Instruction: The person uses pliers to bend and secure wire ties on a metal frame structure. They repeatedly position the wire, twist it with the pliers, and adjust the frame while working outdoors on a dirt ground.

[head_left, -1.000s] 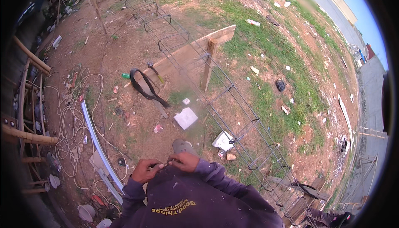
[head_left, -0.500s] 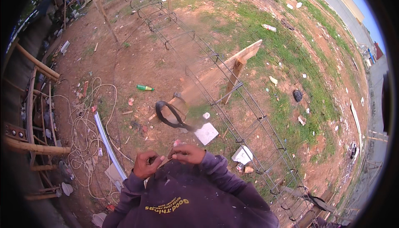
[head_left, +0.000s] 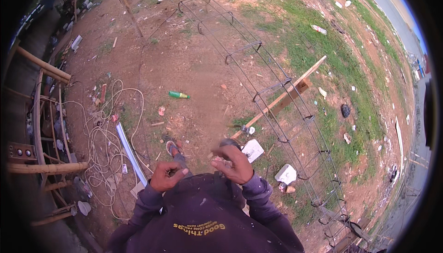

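Note:
My left hand (head_left: 167, 176) is in front of my dark sweatshirt (head_left: 203, 207), its fingers curled and the thumb lying against them. Whether it pinches something small, I cannot make out. To its right my right hand (head_left: 236, 166) is raised with bent fingers apart from the thumb; the fingertips are a little blurred, and nothing shows between them. Just beyond that hand, a dark rounded thing (head_left: 230, 142) is partly hidden by it. The narrow wooden plank (head_left: 295, 83) stands on edge past there, under a long rebar cage (head_left: 281, 114) with square stirrups.
My sandalled foot (head_left: 173, 148) is on bare soil. Tangled pale cable (head_left: 99, 147) and a white metal channel (head_left: 131, 154) lie left, beside bamboo poles (head_left: 46, 167). A green bottle (head_left: 178, 95) lies ahead; white foam pieces (head_left: 286, 174) lie right, below the cage.
My hands have drawn apart from close together, the right one moving rightward. The view has shifted, so the cage and plank appear farther right, and my foot now shows.

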{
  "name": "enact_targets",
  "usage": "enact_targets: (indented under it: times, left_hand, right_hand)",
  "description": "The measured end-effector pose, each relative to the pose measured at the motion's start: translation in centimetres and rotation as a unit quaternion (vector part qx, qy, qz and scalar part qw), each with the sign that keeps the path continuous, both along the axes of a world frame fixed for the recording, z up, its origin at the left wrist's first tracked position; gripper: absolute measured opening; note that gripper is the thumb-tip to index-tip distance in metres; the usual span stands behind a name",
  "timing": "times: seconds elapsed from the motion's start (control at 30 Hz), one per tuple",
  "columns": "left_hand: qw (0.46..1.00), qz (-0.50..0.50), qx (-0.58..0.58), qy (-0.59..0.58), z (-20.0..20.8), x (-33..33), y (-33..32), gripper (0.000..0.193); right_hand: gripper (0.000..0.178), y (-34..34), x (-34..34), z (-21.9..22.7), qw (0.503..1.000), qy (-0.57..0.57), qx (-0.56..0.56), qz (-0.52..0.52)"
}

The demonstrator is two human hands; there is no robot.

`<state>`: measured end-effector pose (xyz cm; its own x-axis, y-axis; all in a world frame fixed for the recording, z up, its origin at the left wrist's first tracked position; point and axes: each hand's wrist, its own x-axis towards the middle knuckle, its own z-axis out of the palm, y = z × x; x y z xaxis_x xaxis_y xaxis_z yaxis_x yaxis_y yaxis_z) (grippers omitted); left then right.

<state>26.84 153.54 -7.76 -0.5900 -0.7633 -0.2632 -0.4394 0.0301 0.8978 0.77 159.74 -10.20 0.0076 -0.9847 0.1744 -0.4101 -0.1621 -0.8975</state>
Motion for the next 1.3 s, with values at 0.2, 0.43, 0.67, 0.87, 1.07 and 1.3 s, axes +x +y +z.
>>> enact_targets:
  times: [0.2, 0.43, 0.67, 0.87, 1.07, 1.3]
  left_hand:
    - [0.999, -0.008, -0.012, 0.049, -2.1, 7.8, -11.4, 0.028]
    - [0.952, 0.111, 0.161, 0.236, -1.6, 21.4, -23.2, 0.027]
    - [0.995, 0.054, -0.025, -0.075, -0.1, 25.4, -34.6, 0.026]
    - [0.996, 0.087, -0.036, -0.003, -4.6, 27.3, -45.5, 0.03]
    - [0.995, 0.084, -0.026, -0.051, -9.6, 28.3, -59.5, 0.034]
    - [0.981, -0.106, -0.098, -0.129, -15.9, 25.9, -75.0, 0.036]
  right_hand:
    - [0.027, -9.3, 15.7, -2.8, 0.954, -0.132, 0.234, 0.131]
    - [0.023, -24.4, 27.7, -5.6, 0.877, -0.324, 0.234, 0.268]
    - [0.021, -37.2, 32.2, -3.5, 0.951, -0.102, 0.164, 0.241]
    - [0.027, -49.3, 33.4, -8.0, 0.908, -0.196, 0.247, 0.277]
    - [0.039, -57.4, 27.5, -17.5, 0.961, -0.092, 0.227, -0.128]
    - [0.041, -42.3, 16.0, -21.7, 0.667, -0.046, 0.267, -0.694]
